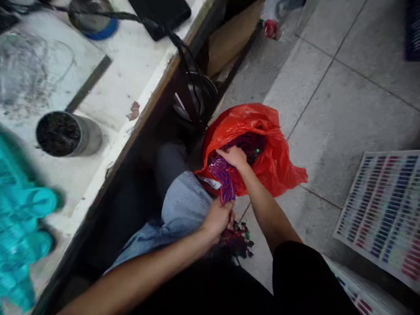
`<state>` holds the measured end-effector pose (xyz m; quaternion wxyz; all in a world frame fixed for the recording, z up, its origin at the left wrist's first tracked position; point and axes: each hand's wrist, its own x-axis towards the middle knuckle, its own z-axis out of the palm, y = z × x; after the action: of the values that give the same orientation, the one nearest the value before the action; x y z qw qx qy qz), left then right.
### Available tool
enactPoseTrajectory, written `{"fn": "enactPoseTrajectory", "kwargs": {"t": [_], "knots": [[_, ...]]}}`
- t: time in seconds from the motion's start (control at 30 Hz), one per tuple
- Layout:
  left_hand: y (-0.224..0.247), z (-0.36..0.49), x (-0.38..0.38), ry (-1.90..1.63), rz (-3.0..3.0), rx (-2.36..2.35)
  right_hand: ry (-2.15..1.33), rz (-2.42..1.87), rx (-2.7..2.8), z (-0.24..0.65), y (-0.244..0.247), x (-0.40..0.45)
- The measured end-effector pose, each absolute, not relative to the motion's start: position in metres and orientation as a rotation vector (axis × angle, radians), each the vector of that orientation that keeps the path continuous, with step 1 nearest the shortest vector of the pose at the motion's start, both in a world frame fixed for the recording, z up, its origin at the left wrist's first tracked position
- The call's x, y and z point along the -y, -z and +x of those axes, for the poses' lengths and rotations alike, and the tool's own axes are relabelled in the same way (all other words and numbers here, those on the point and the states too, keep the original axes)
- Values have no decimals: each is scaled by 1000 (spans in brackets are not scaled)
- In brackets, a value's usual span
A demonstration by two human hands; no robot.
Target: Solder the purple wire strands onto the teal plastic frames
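A red plastic bag (278, 162) stands on the floor with its mouth open, holding a tangle of thin dark, red and purple wires. From it runs a bundle of red and blue wires (226, 179). My left hand (219, 217) is closed round that bundle just outside the bag, and its dark, clumped ends (241, 243) hang below the fist. My right hand (233, 156) reaches into the bag's mouth over the wires. One of its fingers stretches toward the left rim; the others are partly hidden. A small white label (212, 183) lies at the rim beside my knee.
On the left is a worn white workbench (108, 118) bearing a cup of dark matter (68, 133), turquoise plastic parts (29, 218) and a black cable (124, 16). A cardboard piece (231, 39) leans underneath. Trays with coloured rows (383, 210) stand at the right on the tiled floor.
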<state>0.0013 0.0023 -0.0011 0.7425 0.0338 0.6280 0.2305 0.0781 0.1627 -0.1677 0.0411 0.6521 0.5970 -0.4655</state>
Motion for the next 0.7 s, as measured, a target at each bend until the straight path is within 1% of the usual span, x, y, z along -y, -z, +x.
{"fn": "enactPoseTrajectory", "kwargs": {"t": [0.1, 0.23, 0.47, 0.7], "knots": [[3, 4, -8, -450, 47, -1357, 1529, 1922, -1786, 71, 179, -158], [0, 7, -12, -414, 63, -1326, 1672, 1976, -1769, 77, 186, -153], [6, 14, -16, -348, 35, -1272, 1855, 2070, -1759, 98, 183, -150], [12, 25, -10, -313, 60, -1209, 2041, 1975, -1796, 117, 178, -133]]}}
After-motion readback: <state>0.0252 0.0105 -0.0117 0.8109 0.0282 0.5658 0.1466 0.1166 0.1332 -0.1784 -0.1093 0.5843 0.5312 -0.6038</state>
